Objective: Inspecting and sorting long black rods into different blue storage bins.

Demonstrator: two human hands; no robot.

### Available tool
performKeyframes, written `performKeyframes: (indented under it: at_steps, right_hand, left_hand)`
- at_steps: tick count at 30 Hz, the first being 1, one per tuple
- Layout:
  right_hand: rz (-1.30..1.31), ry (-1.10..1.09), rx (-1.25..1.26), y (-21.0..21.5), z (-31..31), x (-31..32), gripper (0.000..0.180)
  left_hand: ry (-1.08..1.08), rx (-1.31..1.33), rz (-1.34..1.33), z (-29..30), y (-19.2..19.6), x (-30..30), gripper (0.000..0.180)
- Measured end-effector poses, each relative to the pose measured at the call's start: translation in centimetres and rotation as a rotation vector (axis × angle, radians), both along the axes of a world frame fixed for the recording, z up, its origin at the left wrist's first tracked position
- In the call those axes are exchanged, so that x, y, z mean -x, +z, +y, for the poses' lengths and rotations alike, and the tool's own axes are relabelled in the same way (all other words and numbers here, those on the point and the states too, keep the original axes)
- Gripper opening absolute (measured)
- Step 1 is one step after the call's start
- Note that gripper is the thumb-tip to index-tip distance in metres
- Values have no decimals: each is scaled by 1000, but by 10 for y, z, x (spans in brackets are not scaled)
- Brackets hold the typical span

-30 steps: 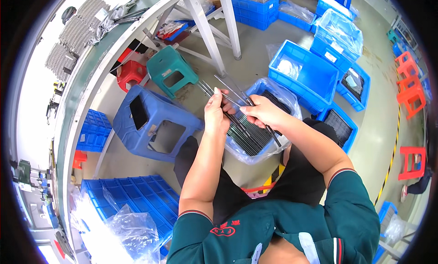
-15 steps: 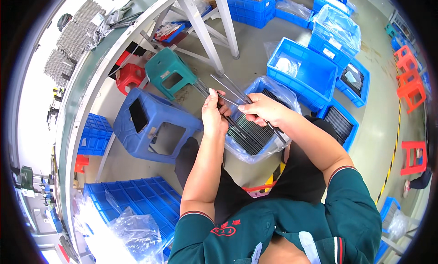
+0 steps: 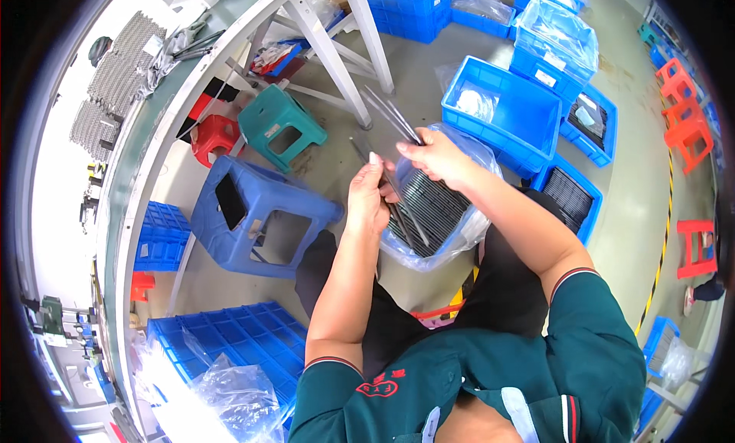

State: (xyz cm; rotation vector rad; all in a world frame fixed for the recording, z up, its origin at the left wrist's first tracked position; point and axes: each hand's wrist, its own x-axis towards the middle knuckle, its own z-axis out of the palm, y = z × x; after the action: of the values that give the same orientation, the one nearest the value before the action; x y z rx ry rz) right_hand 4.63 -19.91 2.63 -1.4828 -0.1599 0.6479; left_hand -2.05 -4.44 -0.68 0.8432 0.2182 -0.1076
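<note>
Right hand (image 3: 438, 158) moved outward, both hands (image 3: 369, 204) gripping rods (image 3: 407, 127) over a bin (image 3: 436, 264) between blue stool (image 3: 268, 200) and crate (image 3: 490, 140).

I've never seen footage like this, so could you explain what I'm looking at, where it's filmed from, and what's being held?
There is no machine here, just a person's two bare hands. The camera is the left of two fisheye cameras worn on the head, looking down, so straight edges bend near the rim. The right hand holds several thin rods; the left hand holds others, slanting over a container lined with clear plastic. Many dark rods lie inside it. To the left stands a blue stool with a dark flat object on top. A large blue crate sits beyond the container, toward the upper right.
</note>
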Motion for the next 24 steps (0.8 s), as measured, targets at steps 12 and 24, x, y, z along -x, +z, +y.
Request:
performKeyframes:
  at_steps: [12, 24]
  right_hand:
    - [-82, -465, -196, -20, -33, -70, 25]
    - [66, -108, -118, -5, 2, -6, 26]
  left_hand:
    - [-660, 27, 137, -24, 0, 22, 37]
    - [-422, 112, -26, -2, 11, 16, 33]
